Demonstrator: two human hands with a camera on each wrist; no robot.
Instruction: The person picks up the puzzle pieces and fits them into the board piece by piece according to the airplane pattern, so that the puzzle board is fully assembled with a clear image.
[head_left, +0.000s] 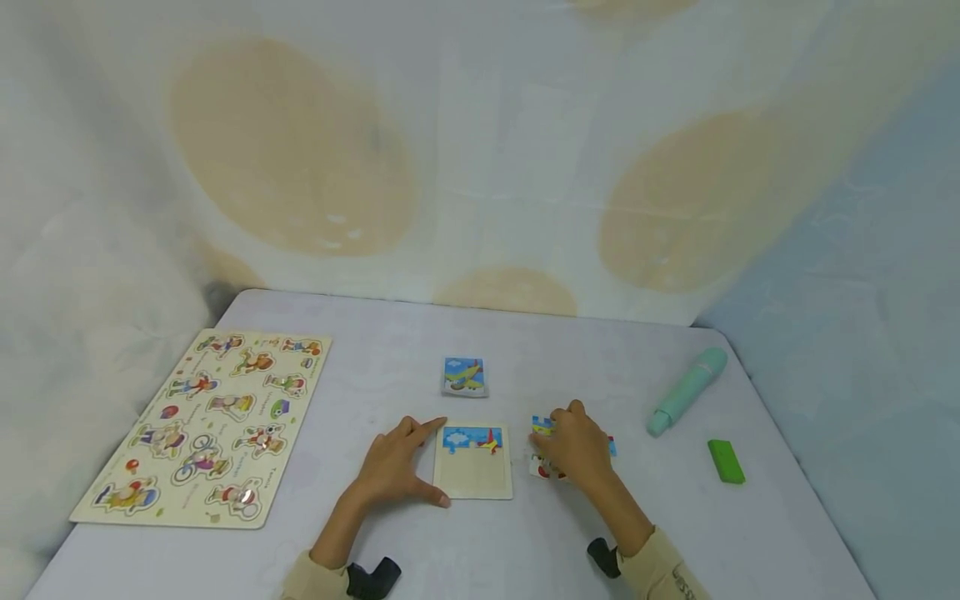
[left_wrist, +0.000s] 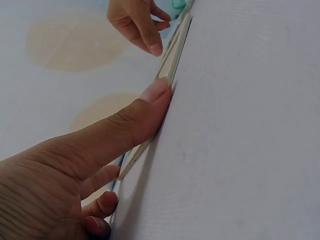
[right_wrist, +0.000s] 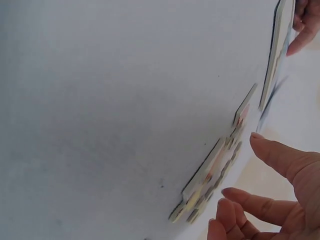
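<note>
A small square jigsaw tray (head_left: 472, 477) lies flat on the white table (head_left: 525, 550), in front of the person and between the two hands. Fitted pieces (head_left: 461, 437) showing blue sky, a white cloud and a red-and-yellow aeroplane tail fill its far strip; the rest of its bed is bare wood. The left hand (head_left: 397, 465) is spread at the tray's left side, forefinger at the far corner and thumb against the near edge, touching it without clenching. Just right of the tray, loose jigsaw pieces (head_left: 537, 467) lie partly covered by the right hand (head_left: 576, 444). That hand reaches down with thumb and forefinger apart, and in its wrist view it grasps nothing.

Beyond the tray sits a small square aeroplane picture (head_left: 464, 377), yellow on blue. Well to the left lies a large wooden puzzle board (head_left: 288, 467) printed with cartoon figures. On the right, a mint-green cylinder (head_left: 687, 392) lies aslant, with a green rectangular block (head_left: 726, 462) nearer the person. Beige sleeves (head_left: 663, 567) cover the forearms, and a pale cloth (head_left: 517, 150) with tan round patches hangs behind the table.
</note>
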